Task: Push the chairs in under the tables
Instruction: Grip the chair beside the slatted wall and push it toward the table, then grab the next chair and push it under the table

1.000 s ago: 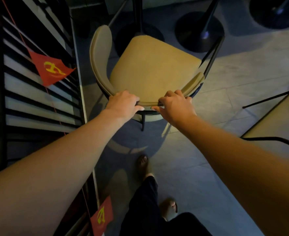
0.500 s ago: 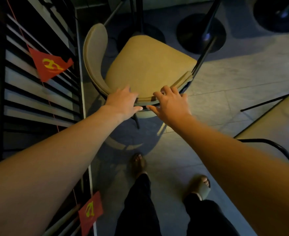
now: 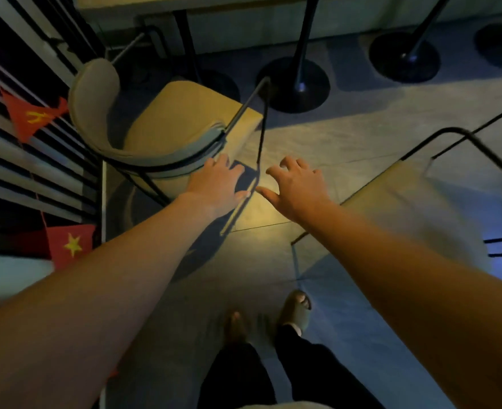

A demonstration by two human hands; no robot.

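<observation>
A tan padded chair [image 3: 167, 125] with a curved backrest and black metal frame is seen in the upper left of the frame, its seat turned toward a pale table [image 3: 184, 2] whose edge runs along the top. Both hands are held just below the chair with fingers spread and nothing gripped: the left hand [image 3: 218, 184] lies at the lower right end of the backrest, though whether it touches cannot be told, and the right hand [image 3: 295, 187] hangs over the bare floor, clear of the chair. A thin black frame rod [image 3: 260, 137] runs down between the two hands. Close beyond the chair, a black round pedestal base [image 3: 294, 85] is set on the floor, with a second base [image 3: 405, 57] further right. The left side is closed off by a dark slatted wall [image 3: 22, 172], hung with red pennants [image 3: 29, 116], just beside the chair. A second tan chair [image 3: 406, 202] is placed at the right, near the right forearm. Two feet in sandals [image 3: 295, 309] are seen at the bottom centre on grey floor tiles [image 3: 362, 137].
</observation>
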